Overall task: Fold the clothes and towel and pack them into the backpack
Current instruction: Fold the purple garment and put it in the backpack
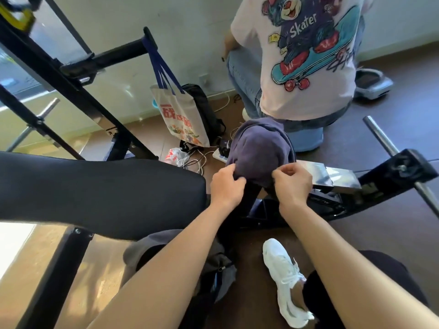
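Observation:
A dark purple garment (257,150) hangs bunched over the end of a gym machine, just right of the black padded bench (102,195). My left hand (226,188) grips its near left edge, fingers curled into the cloth. My right hand (293,185) pinches the near right edge. Below my arms a grey backpack (218,264) lies on the floor beside my white shoe (283,279); my left forearm hides much of it. I see no towel.
A person in a white printed T-shirt (306,58) squats close behind the garment. A tote bag (181,115) hangs from a black bar at left, with cables and a power strip (219,155) on the floor below. Steel pegs (380,136) jut out at right.

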Action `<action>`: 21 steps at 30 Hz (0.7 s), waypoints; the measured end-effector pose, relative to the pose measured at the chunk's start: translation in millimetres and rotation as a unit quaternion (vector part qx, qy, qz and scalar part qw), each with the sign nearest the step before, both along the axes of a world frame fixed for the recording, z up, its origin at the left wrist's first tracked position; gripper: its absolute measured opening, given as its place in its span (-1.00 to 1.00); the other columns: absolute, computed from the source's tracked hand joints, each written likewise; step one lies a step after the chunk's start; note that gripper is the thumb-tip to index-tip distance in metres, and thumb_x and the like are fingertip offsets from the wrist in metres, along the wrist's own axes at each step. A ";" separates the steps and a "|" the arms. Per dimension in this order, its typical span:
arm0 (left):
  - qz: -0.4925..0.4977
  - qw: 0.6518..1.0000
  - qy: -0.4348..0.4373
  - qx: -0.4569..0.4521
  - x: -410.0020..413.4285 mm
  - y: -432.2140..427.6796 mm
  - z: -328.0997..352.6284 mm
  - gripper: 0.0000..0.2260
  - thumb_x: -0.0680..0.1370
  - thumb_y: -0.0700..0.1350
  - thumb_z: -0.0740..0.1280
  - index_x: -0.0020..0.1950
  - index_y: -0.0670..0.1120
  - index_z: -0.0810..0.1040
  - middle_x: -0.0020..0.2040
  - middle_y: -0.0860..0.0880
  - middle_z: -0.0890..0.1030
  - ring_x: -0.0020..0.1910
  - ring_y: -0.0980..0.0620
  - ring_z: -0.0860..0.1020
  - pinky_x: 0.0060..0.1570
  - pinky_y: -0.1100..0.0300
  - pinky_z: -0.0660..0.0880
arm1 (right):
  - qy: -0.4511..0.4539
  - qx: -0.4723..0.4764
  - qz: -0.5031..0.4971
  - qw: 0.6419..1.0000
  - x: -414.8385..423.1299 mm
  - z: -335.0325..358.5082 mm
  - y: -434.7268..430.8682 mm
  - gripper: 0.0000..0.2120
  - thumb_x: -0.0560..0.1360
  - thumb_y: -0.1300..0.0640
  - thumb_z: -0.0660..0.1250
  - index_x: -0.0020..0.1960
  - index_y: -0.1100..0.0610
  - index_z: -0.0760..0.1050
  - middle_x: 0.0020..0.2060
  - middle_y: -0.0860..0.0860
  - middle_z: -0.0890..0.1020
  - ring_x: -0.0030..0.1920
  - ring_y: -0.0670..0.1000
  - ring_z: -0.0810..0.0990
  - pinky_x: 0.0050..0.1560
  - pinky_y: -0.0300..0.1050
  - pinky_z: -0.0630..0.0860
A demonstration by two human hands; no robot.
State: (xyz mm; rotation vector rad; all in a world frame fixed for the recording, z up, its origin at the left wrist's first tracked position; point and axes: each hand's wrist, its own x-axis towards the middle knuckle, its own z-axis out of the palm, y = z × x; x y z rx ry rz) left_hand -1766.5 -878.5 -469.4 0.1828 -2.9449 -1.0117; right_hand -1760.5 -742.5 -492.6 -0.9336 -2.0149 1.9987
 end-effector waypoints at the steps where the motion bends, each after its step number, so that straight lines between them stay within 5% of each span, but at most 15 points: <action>1: 0.005 1.000 0.014 0.005 1.9 -1.4 1.3 -0.81 0.54 -0.22 0.29 -0.27 -0.07 0.46 -0.29 -0.05 0.54 -0.26 -0.07 0.49 -0.23 0.09 0.32 | 0.008 0.014 0.005 1.000 1.8 0.0 -1.8 -0.91 0.44 0.25 0.42 -0.17 0.08 0.60 -0.22 0.01 0.64 -0.13 0.02 0.62 -0.16 -0.14 0.49; 5: 0.051 0.998 0.010 0.033 16.4 -24.1 1.8 -0.69 0.53 -0.27 0.22 -0.40 -0.04 0.34 -0.41 0.01 0.42 -0.39 0.04 0.36 -0.30 0.07 0.23 | 0.051 0.030 -0.027 0.998 -1.4 6.6 1.2 -0.95 0.47 0.18 0.39 -0.07 0.11 0.55 -0.11 0.00 0.60 -0.11 0.00 0.55 0.02 -0.03 0.55; 8: 0.077 0.997 -0.004 0.031 31.0 -49.7 -9.4 -0.75 0.46 -0.17 0.20 -0.43 -0.05 0.34 -0.45 0.02 0.38 -0.40 -0.01 0.32 -0.37 0.06 0.23 | 0.074 0.108 -0.057 0.990 -22.7 3.8 19.0 -0.58 0.45 0.15 0.44 0.27 0.08 0.45 0.26 0.05 0.45 0.19 0.03 0.44 0.30 -0.09 0.37; 10: 0.096 0.994 -0.014 0.045 38.0 -64.0 -18.1 -0.74 0.47 -0.19 0.21 -0.43 -0.08 0.34 -0.46 0.02 0.36 -0.37 -0.03 0.30 -0.34 0.05 0.22 | 0.090 0.061 0.023 0.994 -35.0 -0.9 22.5 -0.52 0.51 0.11 0.39 0.42 0.03 0.42 0.35 0.02 0.47 0.28 -0.01 0.46 0.43 -0.07 0.35; 12: 0.121 0.988 -0.020 0.098 41.4 -67.7 -20.6 -0.71 0.50 -0.23 0.21 -0.43 -0.07 0.38 -0.46 0.03 0.35 -0.37 -0.02 0.30 -0.33 0.08 0.22 | 0.089 0.035 0.094 0.991 -36.5 -4.4 17.8 -0.69 0.59 0.09 0.26 0.31 0.02 0.55 0.19 -0.02 0.63 0.19 -0.01 0.57 0.35 0.05 0.49; 16: 0.227 0.941 -0.026 0.251 40.7 -63.4 -12.1 -0.68 0.59 -0.29 0.16 -0.26 -0.03 0.56 -0.31 -0.01 0.51 -0.32 0.05 0.42 -0.39 0.25 0.37 | 0.113 0.132 0.024 0.985 -31.2 -4.5 14.7 -0.80 0.66 0.14 0.21 0.12 0.13 0.60 -0.03 -0.01 0.64 0.02 0.03 0.58 0.18 0.04 0.54; 21: 0.371 0.813 -0.011 0.449 38.4 -82.2 -13.0 -0.72 0.61 -0.27 0.14 -0.04 -0.02 0.61 -0.02 -0.10 0.65 -0.05 -0.10 0.63 -0.09 0.02 0.63 | 0.148 0.134 -0.049 0.979 -25.0 2.9 9.8 -0.81 0.70 0.18 0.13 0.16 0.21 0.48 -0.03 0.00 0.55 -0.04 -0.02 0.49 -0.08 -0.43 0.36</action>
